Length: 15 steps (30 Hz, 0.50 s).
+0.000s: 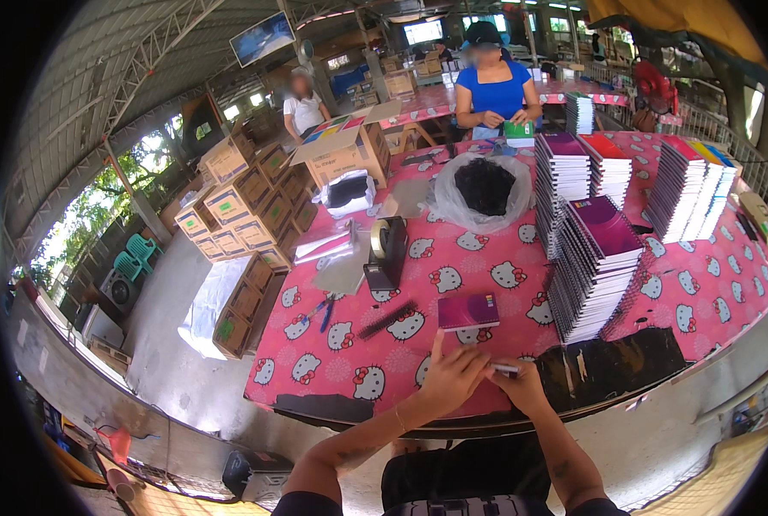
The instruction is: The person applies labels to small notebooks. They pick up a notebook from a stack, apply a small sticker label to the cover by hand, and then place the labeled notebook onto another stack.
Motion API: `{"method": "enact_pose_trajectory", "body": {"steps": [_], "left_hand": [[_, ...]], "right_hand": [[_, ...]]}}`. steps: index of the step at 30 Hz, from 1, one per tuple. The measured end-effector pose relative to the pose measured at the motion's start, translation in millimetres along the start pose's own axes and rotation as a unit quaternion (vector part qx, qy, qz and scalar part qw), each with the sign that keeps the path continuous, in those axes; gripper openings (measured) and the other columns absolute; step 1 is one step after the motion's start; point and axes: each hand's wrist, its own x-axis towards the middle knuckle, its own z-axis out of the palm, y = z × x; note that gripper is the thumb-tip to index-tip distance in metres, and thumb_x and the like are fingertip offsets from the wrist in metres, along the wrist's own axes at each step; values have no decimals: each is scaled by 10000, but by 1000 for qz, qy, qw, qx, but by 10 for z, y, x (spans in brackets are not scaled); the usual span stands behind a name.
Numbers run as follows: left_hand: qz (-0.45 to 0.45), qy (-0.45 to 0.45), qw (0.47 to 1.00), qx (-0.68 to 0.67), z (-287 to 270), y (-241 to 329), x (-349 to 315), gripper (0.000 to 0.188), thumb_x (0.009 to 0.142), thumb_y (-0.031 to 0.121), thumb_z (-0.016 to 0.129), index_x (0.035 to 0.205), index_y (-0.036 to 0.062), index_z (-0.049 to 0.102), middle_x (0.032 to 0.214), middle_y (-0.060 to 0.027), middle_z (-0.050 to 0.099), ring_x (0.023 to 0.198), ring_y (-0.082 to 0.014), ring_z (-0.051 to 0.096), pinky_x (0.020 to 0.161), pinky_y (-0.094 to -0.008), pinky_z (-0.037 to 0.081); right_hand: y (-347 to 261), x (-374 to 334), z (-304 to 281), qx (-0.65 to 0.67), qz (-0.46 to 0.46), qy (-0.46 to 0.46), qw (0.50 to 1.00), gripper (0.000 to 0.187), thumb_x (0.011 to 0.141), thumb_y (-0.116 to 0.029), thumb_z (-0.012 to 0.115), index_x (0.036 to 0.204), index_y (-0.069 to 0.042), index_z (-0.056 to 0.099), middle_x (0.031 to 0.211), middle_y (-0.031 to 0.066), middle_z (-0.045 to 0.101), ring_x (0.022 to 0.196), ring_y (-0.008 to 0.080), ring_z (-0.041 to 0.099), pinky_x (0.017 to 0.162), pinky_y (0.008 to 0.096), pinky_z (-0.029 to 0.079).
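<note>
Both my hands are over the near edge of the pink table. My left hand (454,378) has its fingers spread, one of them pointing up to the near edge of a small purple notebook (468,311) that lies flat. Its other fingers reach toward my right hand (522,387), which is closed around a small pale object (503,368); its kind is not clear. Left of the notebook lies a black spiral binding coil (388,318). Farther left are blue-handled scissors or pliers (325,313).
Tall stacks of spiral notebooks (599,267) stand close on my right. A black tape dispenser (387,254) and a plastic-lined container of black material (484,187) stand beyond. Cardboard boxes (255,206) are piled left. Across the table, a person in blue (496,90) handles a green notebook.
</note>
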Motion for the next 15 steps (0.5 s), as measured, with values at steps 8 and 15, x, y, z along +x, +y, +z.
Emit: {"method": "enact_pose_trajectory", "body": {"steps": [8, 15], "left_hand": [[-6, -2, 1000, 1, 59, 396, -266, 742, 967, 517, 523, 1455, -32, 423, 1551, -239, 361, 1433, -427, 353, 1138, -673, 197], [-29, -28, 998, 42, -91, 331, 131, 820, 957, 521, 521, 1482, -85, 351, 1565, -299, 302, 1481, -439, 260, 1144, -681, 159]], "right_hand": [[118, 6, -46, -77, -29, -24, 996, 270, 858, -64, 683, 1124, -22, 708, 898, 150, 722, 798, 179, 672, 766, 333, 521], [163, 40, -43, -83, -42, -45, 995, 297, 843, -63, 687, 1137, -21, 688, 937, 172, 732, 856, 278, 716, 790, 369, 531]]}}
